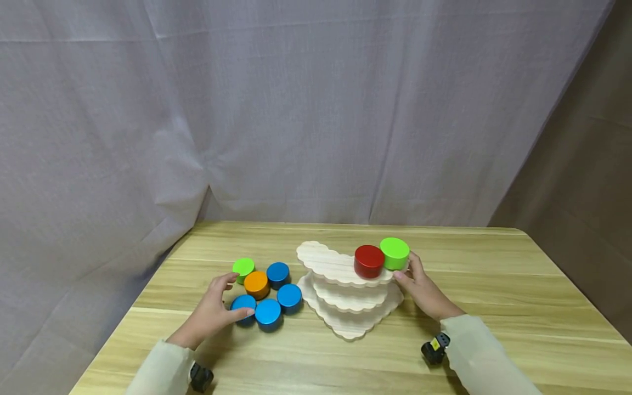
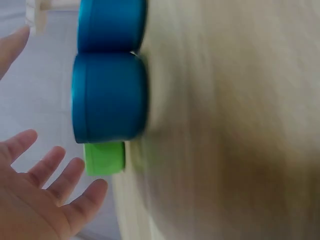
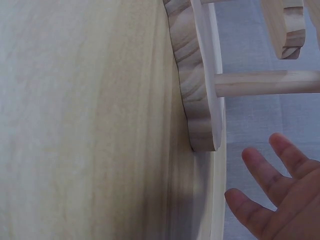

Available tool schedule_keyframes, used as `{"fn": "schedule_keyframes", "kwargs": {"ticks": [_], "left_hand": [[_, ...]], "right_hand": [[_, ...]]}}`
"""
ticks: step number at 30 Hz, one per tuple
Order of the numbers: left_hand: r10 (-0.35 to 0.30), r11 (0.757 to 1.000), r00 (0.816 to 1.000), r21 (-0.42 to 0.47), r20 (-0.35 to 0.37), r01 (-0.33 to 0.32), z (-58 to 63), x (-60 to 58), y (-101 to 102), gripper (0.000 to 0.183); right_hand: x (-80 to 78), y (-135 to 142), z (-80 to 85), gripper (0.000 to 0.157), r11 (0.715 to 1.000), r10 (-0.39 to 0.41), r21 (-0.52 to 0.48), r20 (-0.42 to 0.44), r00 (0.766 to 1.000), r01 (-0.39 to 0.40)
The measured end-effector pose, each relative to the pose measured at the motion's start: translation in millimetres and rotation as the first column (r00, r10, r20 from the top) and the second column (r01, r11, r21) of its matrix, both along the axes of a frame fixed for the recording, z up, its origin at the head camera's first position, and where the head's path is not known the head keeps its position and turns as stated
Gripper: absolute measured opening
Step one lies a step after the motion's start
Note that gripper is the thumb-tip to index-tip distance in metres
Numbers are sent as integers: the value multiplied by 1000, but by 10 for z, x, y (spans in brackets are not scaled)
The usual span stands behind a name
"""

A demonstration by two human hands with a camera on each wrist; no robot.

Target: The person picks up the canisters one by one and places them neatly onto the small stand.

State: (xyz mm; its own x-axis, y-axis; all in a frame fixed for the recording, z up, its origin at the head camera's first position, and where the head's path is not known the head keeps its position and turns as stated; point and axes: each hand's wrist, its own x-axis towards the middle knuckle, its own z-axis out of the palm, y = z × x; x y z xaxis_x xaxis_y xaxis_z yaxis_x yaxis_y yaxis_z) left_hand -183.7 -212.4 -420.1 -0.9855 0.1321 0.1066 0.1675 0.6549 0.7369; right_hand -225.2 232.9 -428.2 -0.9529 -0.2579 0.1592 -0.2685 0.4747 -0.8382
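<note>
Smooth blue cylinders [image 1: 268,314], an orange cylinder [image 1: 257,283] and a red cylinder [image 1: 368,261] have a glossy, metallic sheen; the green cylinders [image 1: 394,252] look flatter, almost matt. The tiered stand [image 1: 323,262] is pale, matt, grained wood; the tabletop [image 1: 498,280], smooth wood grain; the backdrop [image 1: 296,109], creased matt cloth; the sleeves [image 1: 163,370], matt fabric.

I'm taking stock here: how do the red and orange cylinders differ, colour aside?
The red cylinder is raised on the wooden stand; the orange cylinder sits on the table. The red cylinder stands beside one green cylinder, the orange cylinder among several others. Both are upright, round and flat-topped.
</note>
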Motion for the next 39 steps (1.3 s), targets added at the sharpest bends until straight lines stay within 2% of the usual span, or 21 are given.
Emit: {"fn": "schedule_keyframes", "kwargs": {"ticks": [6,12,18,25,39], "left_hand": [[-21,999,1000,-29,18,21,-74,-2,-30,86],[-14,999,997,-40,70,16,-95,-9,-71,89],[-33,999,994,-21,102,35,-136,-5,-93,86],[-67,998,992,-9,102,69,-186,-20,-68,83],[-53,999,992,-6,114,54,-239,-42,-59,66]], "right_hand": [[8,4,10,61,1000,6,-5,-3,1000,-6],[12,6,20,61,1000,14,-12,-9,1000,-14],[-6,2,13,62,1000,11,-7,-19,1000,-11],[-1,-9,18,61,1000,9,-7,-25,1000,-9],[11,-15,17,61,1000,10,-13,-16,1000,-10]]}}
